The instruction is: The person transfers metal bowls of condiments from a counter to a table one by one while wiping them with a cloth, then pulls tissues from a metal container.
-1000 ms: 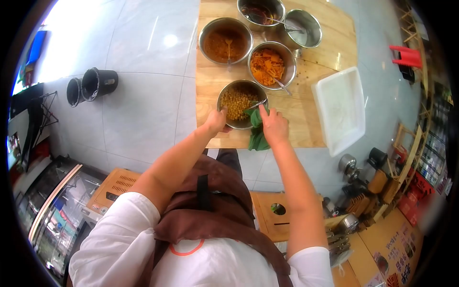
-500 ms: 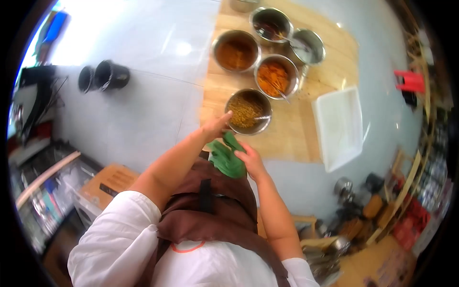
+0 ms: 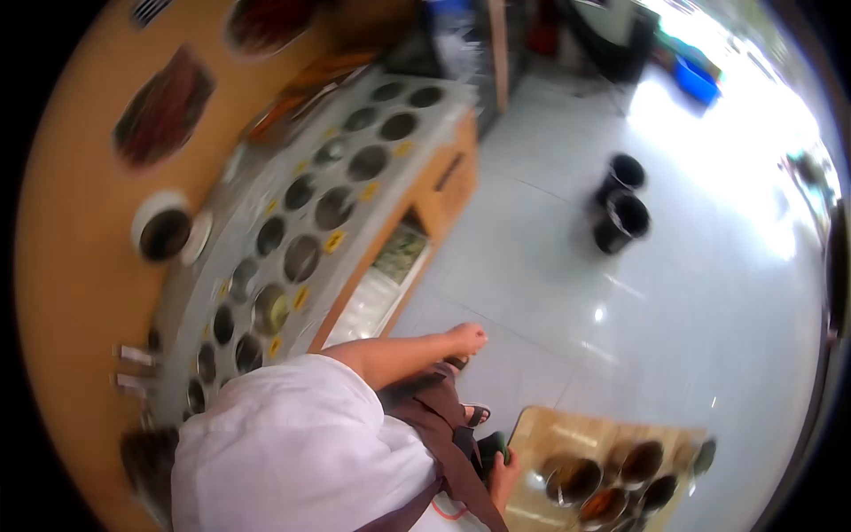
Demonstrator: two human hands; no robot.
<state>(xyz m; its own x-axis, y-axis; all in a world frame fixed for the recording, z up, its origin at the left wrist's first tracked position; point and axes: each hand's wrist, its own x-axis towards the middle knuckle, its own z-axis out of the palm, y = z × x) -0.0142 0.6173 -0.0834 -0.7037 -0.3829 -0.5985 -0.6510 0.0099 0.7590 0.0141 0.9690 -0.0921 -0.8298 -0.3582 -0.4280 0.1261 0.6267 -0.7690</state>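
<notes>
My left hand (image 3: 468,338) hangs out in front of my body with its fingers curled in, over the grey floor beside the long counter (image 3: 341,306). Nothing shows in it, though the picture is blurred. Lower down, at my apron, my right hand (image 3: 505,474) is closed on a dark green cloth (image 3: 490,450), mostly hidden behind the hand and the brown apron (image 3: 434,408). That hand is nearest to the wooden table (image 3: 550,434), where several metal bowls of food stand, among them one with brownish contents (image 3: 572,481) and one with orange contents (image 3: 603,507).
The long counter on the left has rows of round wells with yellow labels and an open shelf (image 3: 363,306) below. Two black buckets (image 3: 623,222) stand on the tiled floor. A blue tub (image 3: 697,82) lies far off near the bright doorway.
My view has swung left, from the table to the counter. My left hand has left the bowl of yellowish-brown food and curled its fingers. My right hand keeps the green cloth.
</notes>
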